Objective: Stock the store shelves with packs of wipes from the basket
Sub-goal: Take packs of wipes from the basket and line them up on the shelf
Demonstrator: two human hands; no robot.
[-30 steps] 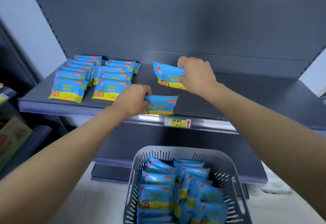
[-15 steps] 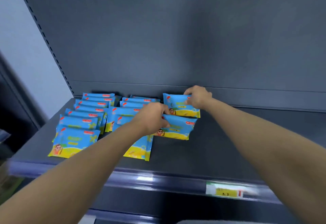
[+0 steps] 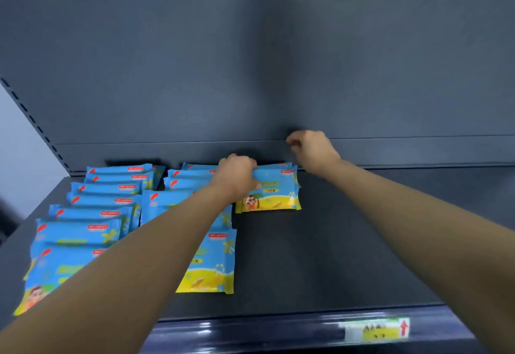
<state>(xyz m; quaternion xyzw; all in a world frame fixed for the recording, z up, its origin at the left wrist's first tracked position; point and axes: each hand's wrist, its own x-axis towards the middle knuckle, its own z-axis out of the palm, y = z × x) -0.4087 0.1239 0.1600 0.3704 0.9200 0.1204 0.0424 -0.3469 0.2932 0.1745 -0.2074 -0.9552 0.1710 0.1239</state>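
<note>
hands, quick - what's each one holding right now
Left hand: grips the top edge of a pack of wipes lying on the shelf.
Right hand: holds nothing, fingers loosely curled.

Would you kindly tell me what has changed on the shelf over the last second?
The right hand set the rear pack at the back of the shelf, let go and lifted away, now holding nothing. The left hand slid the front pack back to overlap it and still grips it. The two rows of packs on the left stayed put.
</note>
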